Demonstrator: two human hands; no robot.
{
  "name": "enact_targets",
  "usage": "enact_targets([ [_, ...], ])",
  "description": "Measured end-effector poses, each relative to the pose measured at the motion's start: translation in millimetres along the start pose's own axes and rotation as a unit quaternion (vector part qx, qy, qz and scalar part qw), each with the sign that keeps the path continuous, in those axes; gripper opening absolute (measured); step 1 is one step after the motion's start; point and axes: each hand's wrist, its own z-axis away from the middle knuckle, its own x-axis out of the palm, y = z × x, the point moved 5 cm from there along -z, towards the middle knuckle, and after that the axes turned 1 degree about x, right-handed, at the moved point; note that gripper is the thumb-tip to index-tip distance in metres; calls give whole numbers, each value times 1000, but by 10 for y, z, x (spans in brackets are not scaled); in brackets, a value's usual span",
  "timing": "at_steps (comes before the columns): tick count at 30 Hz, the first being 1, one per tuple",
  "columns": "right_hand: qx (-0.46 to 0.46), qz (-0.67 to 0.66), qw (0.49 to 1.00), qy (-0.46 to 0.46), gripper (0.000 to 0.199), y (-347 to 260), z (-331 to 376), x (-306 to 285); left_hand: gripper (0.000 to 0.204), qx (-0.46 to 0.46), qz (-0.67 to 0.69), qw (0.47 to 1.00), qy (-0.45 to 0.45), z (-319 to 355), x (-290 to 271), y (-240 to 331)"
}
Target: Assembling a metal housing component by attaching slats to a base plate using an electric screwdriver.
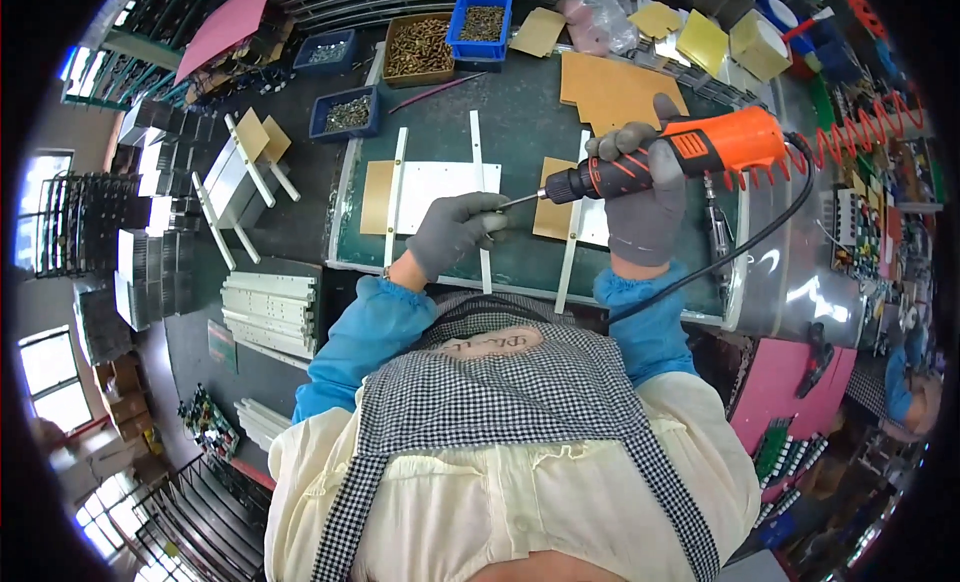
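Note:
My right hand (648,217), in a grey glove, grips an orange and black electric screwdriver (735,142), its long bit pointing left. My left hand (452,234), gloved too, is closed in a pinch at the bit's tip; whatever small thing its fingers hold is hidden. Beneath the left hand lies a white panel (425,190) with brown paper (377,197) at its left end. Two white strips with holes cross this panel, a left strip (394,217) and a right strip (477,147). Another white strip (567,267) lies below the screwdriver, over a second sheet of brown paper (550,207).
Behind the green work mat (440,117) stand a box of brass-coloured fasteners (418,47) and several blue bins (345,114). A black cable (740,250) hangs from the screwdriver. A second driver (717,227) lies right. Stacked white strips (268,312) sit left.

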Motion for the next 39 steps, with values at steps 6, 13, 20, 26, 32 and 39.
enact_targets([
  [6, 2, -34, 998, 44, 54, -16, -77, -124, 32, 40, 48, 998, 22, 6, 40, -26],
  [13, -14, 6, 995, 95, 53, 4, -66, -201, 30, 48, 25, 998, -10, -166, 2, -75],
  [20, 23, 96, 983, 153, 45, 80, -155, -280, 27, 167, -173, 970, 25, -374, -91, -10],
  [26, -31, 77, 969, 231, 46, 131, -89, -450, 46, 196, -170, 966, -21, -594, -308, 60],
  [32, -46, 73, 952, 293, 52, -203, 27, -539, 45, 164, -200, 937, 235, -1581, -1910, 325],
  [39, -79, 186, 921, 332, 52, -344, 399, -468, 39, 69, -523, 794, 301, -2659, -2430, 415],
])
